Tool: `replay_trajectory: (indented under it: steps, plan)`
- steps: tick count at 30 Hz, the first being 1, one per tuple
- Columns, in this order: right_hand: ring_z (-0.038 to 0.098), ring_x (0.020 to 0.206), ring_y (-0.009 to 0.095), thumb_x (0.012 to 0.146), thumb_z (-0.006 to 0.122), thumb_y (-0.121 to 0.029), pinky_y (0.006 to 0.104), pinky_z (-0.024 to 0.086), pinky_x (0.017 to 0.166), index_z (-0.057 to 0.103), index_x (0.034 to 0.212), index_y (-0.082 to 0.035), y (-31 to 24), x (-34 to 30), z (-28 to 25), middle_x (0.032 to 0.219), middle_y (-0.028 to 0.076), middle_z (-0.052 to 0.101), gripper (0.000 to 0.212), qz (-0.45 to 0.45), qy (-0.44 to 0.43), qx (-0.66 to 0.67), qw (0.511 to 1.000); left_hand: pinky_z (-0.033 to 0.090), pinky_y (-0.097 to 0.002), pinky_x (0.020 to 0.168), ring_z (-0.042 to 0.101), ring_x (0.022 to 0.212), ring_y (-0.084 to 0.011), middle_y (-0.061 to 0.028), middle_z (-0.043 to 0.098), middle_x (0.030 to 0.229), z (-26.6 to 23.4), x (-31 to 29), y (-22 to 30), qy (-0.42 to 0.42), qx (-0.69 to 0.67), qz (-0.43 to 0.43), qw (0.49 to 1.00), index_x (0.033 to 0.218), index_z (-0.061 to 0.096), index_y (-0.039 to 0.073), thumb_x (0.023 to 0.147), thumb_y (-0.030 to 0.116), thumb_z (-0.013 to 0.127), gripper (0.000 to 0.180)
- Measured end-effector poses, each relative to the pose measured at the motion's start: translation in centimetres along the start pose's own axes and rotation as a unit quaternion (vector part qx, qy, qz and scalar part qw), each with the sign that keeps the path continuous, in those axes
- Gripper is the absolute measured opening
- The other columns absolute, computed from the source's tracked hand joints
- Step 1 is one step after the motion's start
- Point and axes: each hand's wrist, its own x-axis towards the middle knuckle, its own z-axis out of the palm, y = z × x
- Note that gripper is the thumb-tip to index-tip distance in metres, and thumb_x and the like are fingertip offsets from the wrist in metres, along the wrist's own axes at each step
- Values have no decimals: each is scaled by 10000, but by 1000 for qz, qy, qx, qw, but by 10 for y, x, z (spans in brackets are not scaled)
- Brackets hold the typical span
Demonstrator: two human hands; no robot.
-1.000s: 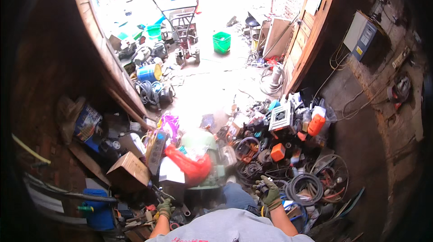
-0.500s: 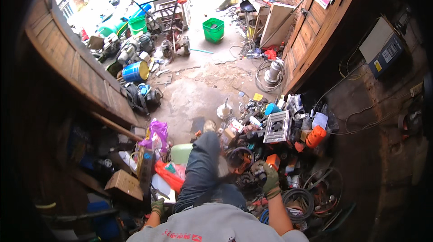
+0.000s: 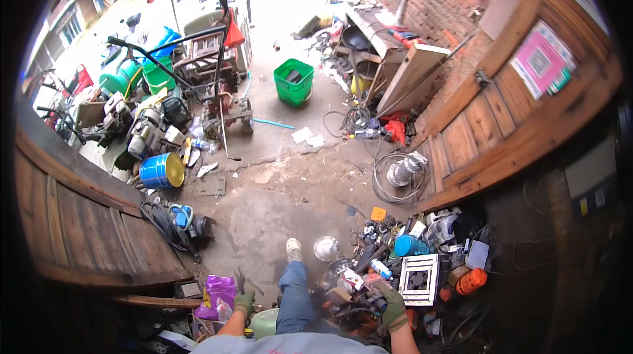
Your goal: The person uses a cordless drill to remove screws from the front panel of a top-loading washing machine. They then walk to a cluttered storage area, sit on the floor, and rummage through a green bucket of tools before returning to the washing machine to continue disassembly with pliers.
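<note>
My left hand (image 3: 244, 302), in a green work glove, is closed around a dark, two-pronged tool (image 3: 241, 279) that looks like pliers. It is beside a purple plastic bag (image 3: 216, 296) and above a pale green container (image 3: 266, 321). My right hand (image 3: 394, 309), gloved alike, hangs over a heap of mixed parts on the right. Its fingers curl round something dark that I cannot make out. A white square-framed fan unit (image 3: 419, 279) lies just right of this hand. Between my shoe and the heap sits a round silvery metal piece (image 3: 327, 248).
Wooden doors (image 3: 488, 136) flank the doorway. A coiled cable surrounds a metal pump (image 3: 403, 170) by the right door. Beyond stand a green bucket (image 3: 293, 83), a hand cart (image 3: 224, 103) and a blue drum (image 3: 162, 170). A blue-and-black motor (image 3: 188, 219) lies by the left door.
My view has tilted up toward the doorway, and I have stepped forward. Both hands now appear farther forward, the left with the dark tool beside the purple bag.
</note>
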Motion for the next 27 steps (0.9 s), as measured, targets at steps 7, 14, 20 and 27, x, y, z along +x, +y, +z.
replay_trajectory:
  steps: [7, 14, 20, 27]
  plan:
    - [706, 723, 197, 1043, 572, -278, 286, 563, 563, 658, 1184, 4, -193, 107, 119, 952, 133, 735, 327, -6, 29, 20, 999, 589, -349, 524, 681, 614, -243, -88, 662, 863, 20, -13, 205, -35, 57, 76, 995, 1065, 690, 42, 880, 314, 737, 332]
    - [664, 639, 168, 995, 617, -295, 299, 521, 478, 695, 1047, -25, -270, 214, 100, 853, 96, 717, 286, 0, 202, 174, 964, 591, -386, 553, 695, 635, -254, -124, 675, 793, 25, 42, 338, 36, 208, 112, 971, 1084, 719, 2, 841, 334, 738, 413]
    - [608, 628, 186, 952, 659, -298, 305, 483, 476, 673, 1045, -114, -319, 369, 68, 788, 36, 643, 207, 16, 195, 262, 945, 618, -419, 506, 688, 654, -256, -125, 673, 817, 95, 80, 434, 134, 268, 41, 953, 1019, 730, -5, 806, 268, 749, 347]
    - [657, 616, 181, 963, 679, -323, 300, 516, 460, 659, 1065, -72, -472, 646, 68, 817, 81, 689, 272, 2, 94, 183, 979, 594, -455, 510, 732, 664, -321, -165, 705, 779, 210, 145, 575, 186, 295, 120, 929, 1041, 739, 21, 812, 302, 752, 363]
